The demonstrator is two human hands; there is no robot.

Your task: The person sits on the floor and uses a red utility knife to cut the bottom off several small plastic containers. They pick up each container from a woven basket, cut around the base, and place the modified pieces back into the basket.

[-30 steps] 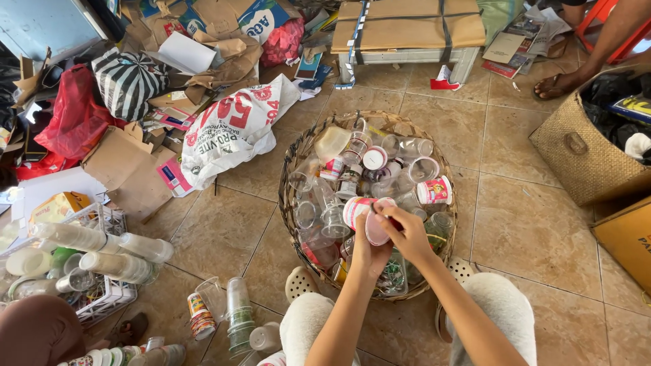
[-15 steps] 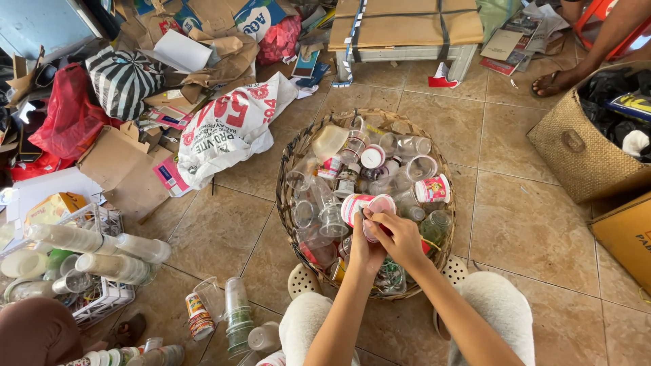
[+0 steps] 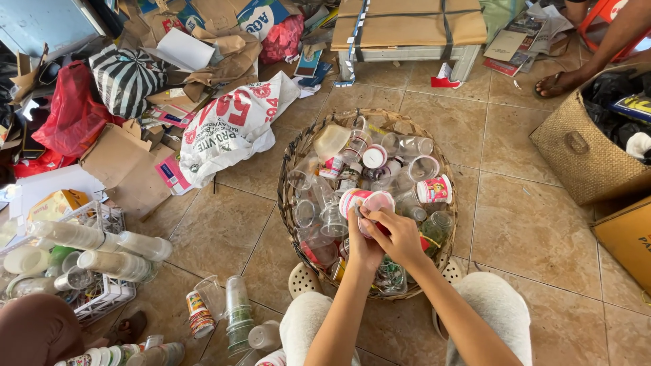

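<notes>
Both hands over round basket, left hand and right hand gripping pink cup

Tan glazed floor tiles with dark grout lines run under everything, lit evenly by soft daylight. At the top stands a low pale bench with flattened cardboard strapped on it. Torn boxes (brown, some printed) and a white sack litter the left side; a woven bin sits at the right edge.
</notes>
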